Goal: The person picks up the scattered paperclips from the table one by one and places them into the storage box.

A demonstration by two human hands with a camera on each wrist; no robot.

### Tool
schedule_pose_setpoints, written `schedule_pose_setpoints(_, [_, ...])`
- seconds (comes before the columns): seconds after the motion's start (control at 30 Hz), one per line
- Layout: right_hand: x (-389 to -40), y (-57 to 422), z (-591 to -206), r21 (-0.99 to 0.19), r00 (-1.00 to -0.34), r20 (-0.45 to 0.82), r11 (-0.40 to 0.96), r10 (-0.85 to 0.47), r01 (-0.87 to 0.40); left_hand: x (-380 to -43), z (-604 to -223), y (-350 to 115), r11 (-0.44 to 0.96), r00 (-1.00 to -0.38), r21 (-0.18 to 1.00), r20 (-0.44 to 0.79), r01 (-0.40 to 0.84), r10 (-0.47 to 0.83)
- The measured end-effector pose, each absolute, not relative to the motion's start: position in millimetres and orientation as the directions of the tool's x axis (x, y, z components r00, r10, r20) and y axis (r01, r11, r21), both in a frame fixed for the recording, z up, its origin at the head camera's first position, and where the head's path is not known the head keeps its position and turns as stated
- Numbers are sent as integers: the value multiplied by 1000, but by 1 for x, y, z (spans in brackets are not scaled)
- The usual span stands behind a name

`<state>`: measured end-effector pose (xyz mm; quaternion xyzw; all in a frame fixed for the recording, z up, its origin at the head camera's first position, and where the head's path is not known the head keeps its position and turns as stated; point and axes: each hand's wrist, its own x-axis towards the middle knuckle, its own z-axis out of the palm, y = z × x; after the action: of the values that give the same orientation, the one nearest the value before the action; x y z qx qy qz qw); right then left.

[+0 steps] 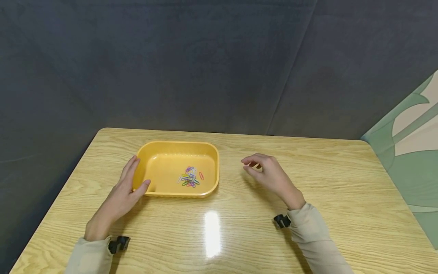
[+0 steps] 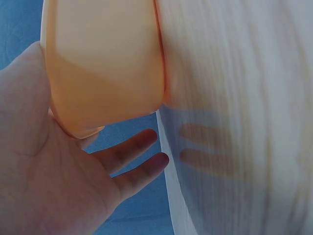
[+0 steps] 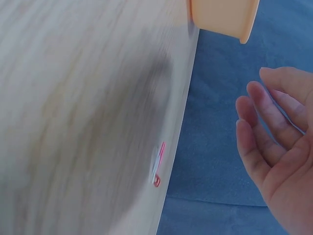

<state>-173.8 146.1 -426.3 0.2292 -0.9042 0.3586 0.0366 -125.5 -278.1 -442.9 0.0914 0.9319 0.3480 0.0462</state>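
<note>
A yellow plastic tray sits on the left part of the table, with a small heap of coloured paper clips on its floor toward the right. My left hand rests at the tray's left end, thumb by the near rim and fingers spread along the outer side. To the right of the tray, my right hand hovers over the wood with fingers loosely bent and nothing between them. In the right wrist view, a few paper clips lie on the table below that hand; in the head view the hand hides them.
The wood-grain table has its far edge against a dark blue cloth. At the right stands a green and beige patterned panel. Each wrist carries a small black camera.
</note>
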Motion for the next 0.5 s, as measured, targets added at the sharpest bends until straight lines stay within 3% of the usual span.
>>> schedule_pose_setpoints(0.5, [-174,168,-435,-592,-900,225,681,-374,-431,-126,-444,-278,738,-981,661,-21,133,195])
